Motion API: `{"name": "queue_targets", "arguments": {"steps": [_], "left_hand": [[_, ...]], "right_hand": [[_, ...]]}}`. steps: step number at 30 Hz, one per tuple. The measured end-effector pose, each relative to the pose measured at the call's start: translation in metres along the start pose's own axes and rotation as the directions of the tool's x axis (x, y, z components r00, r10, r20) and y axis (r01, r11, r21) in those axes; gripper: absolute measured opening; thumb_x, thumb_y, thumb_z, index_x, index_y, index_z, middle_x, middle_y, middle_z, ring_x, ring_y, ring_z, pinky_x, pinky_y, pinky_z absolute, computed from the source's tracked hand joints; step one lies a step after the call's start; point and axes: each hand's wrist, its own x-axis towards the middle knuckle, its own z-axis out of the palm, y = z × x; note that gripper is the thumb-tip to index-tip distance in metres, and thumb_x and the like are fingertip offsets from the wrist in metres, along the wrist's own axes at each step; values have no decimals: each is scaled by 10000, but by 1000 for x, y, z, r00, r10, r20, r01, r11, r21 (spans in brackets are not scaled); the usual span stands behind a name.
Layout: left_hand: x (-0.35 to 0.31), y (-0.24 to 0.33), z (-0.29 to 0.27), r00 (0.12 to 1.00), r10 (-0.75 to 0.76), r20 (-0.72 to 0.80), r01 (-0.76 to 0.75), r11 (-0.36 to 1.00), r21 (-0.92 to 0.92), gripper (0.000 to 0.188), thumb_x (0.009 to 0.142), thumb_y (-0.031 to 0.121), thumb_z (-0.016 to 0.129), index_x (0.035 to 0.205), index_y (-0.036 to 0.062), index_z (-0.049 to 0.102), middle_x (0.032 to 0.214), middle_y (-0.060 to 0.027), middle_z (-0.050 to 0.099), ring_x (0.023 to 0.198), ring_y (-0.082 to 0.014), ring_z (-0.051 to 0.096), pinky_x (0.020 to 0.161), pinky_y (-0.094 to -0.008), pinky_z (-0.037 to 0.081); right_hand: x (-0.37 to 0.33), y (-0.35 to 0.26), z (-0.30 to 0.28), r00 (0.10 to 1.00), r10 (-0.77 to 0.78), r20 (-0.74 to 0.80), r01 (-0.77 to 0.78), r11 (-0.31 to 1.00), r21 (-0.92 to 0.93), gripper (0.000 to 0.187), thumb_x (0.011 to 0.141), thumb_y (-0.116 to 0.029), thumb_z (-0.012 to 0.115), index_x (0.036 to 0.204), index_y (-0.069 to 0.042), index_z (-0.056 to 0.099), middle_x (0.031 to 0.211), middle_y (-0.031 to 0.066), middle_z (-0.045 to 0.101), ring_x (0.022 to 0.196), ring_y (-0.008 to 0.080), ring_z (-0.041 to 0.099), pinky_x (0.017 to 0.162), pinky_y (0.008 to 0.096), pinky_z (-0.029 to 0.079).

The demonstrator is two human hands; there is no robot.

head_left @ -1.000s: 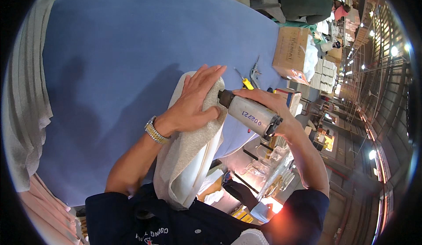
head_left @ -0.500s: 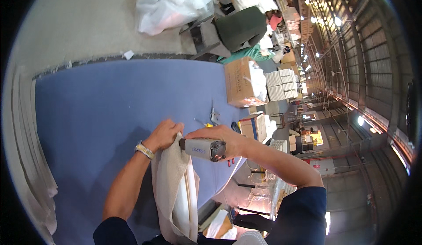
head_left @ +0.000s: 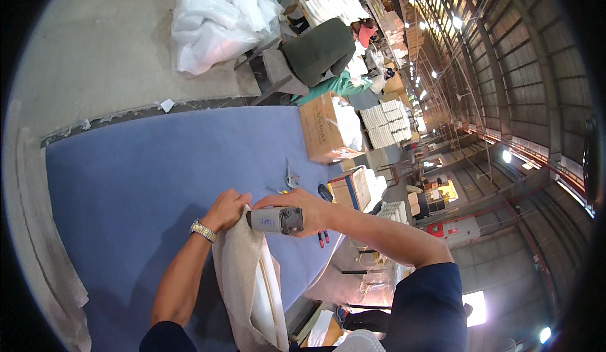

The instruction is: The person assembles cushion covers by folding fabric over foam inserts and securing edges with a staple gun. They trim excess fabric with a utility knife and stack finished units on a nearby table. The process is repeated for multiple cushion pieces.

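Note:
My left hand [head_left: 227, 209], with a metal watch on its wrist, pinches the far end of a beige fabric cover [head_left: 237, 263]. The cover wraps a long curved piece with a white inner side [head_left: 265, 289], which stretches from my hands toward my body. In my right hand [head_left: 314, 210] is a grey staple gun [head_left: 268, 220], with fingers wrapped round it. Its nose sits at the fabric's edge, right beside my left fingers. Whether the nose presses on the fabric I cannot tell. My right palm and part of the gun's handle are hidden.
A blue covered table [head_left: 158, 162] lies under my hands. Pliers [head_left: 291, 180] and a red-handled tool [head_left: 323, 238] rest on it. Beyond stand an open carton [head_left: 325, 131] and stacked white pads [head_left: 386, 123]. Beige fabric [head_left: 50, 276] hangs along the left edge.
The view has swung, so the surroundings sit lower and more to the left. My left hand keeps its pinch on the fabric; the staple gun stays at its edge.

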Motion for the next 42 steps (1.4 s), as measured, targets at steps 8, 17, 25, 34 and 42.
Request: {"name": "queue_targets", "arguments": {"steps": [8,17,25,34,42], "left_hand": [[2,-18,7,998,-30,-61,24,994,-104,434,948,367,545,808,-30,650,689,-242,600,593,-282,498,648,-408,462],[-26,-6,-21,933,-358,-39,305,843,-443,460,992,432,560,1029,13,746,976,-119,741,902,-213,673,879,-353,519],[-110,12,-54,762,-391,-516,487,872,59,723,894,458,651,1287,-144,572,1276,-289,634,1223,-347,619,1027,-399,465],[-152,166,-27,796,-238,-557,397,900,183,544,921,399,681,1091,-117,665,934,-224,723,807,-208,651,768,-393,528],[-251,329,53,713,419,-563,-88,849,521,559,930,302,685,1358,-35,558,1122,-247,711,1016,-356,716,876,-380,543]], "right_hand": [[4,2,5,994,-90,-65,85,994,-73,615,716,-111,774,1301,-145,589,1133,140,706,1009,383,676,863,424,551],[-45,-4,93,897,-94,-433,92,995,-26,756,724,-143,791,1430,-130,520,1315,154,629,1209,359,598,1016,422,482],[-63,87,222,770,346,-536,-227,934,276,664,782,-240,808,1370,-52,564,1376,180,587,1221,387,599,1020,432,493],[-97,41,247,638,308,-706,136,857,497,553,826,-201,782,1324,-34,611,1344,225,594,1198,364,617,1040,405,486],[-166,-74,87,299,84,-951,609,750,258,412,981,-172,654,1361,-26,591,1243,101,666,1102,158,637,952,310,496]]}}
